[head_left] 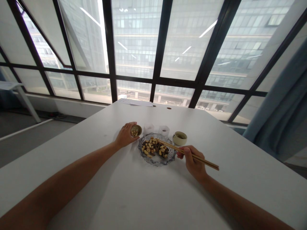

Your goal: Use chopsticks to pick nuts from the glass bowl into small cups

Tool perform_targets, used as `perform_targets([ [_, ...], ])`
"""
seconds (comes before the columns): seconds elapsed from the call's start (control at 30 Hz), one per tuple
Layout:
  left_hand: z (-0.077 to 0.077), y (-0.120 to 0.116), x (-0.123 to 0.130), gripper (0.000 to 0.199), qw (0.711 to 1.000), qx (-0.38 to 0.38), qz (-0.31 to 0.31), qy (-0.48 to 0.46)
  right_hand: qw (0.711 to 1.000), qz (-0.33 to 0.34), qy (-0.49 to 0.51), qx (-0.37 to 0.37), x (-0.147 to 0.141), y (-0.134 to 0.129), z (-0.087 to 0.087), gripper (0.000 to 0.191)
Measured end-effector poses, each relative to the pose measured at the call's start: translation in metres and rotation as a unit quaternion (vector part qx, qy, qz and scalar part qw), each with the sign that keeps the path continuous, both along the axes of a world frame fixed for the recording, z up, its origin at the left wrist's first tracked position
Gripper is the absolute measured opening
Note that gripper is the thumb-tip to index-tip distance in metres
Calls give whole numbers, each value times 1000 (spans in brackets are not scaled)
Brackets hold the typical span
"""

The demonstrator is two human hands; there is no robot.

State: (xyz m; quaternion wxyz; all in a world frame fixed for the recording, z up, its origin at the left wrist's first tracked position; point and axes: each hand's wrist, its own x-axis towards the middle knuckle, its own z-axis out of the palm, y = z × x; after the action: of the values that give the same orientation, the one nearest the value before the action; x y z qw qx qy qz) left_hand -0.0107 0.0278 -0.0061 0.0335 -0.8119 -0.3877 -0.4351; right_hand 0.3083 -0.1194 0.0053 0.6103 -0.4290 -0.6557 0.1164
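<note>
My left hand [126, 134] is wrapped round a small olive-green cup [139, 128], tilted toward me, with several pale nuts inside. Between my hands stands a clear glass dish [157, 162] with a wavy rim, holding a mix of light-shelled nuts [149, 147] and dark seeds [158, 148]. A pair of wooden chopsticks [206, 162] is gripped in my right hand [193, 160], their tips over the far part of the nuts. Whether the tips pinch a nut is too small to tell. Just beyond my right hand sits a second green cup [179, 138], upright.
Two small white containers [164, 130] stand behind the glass dish; the right one has something dark in it. Papers [136, 102] and a brown round spot [169, 108] lie at the white table's [115, 198] far end. Windows rise beyond, and a blue curtain [275, 111] hangs at the right.
</note>
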Motion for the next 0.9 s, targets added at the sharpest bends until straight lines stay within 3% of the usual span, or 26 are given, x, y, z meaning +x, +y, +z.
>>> perform_targets([
  [0.23,1,0,2,70,999,-28,40,-3,999,8,45,-3,-1,2,-1,40],
  [0.53,1,5,-2,71,969,-187,125,-105,993,7,116,-35,0,7,-1,45],
  [0.7,10,17,-12,78,950,-274,129,-72,987,14,154,-44,6,14,9,46],
  [0.8,22,25,-5,83,967,-211,141,-5,984,4,176,-34,11,18,20,49],
  [0.9,36,32,19,78,983,-132,107,68,983,-6,184,-23,15,21,30,51],
])
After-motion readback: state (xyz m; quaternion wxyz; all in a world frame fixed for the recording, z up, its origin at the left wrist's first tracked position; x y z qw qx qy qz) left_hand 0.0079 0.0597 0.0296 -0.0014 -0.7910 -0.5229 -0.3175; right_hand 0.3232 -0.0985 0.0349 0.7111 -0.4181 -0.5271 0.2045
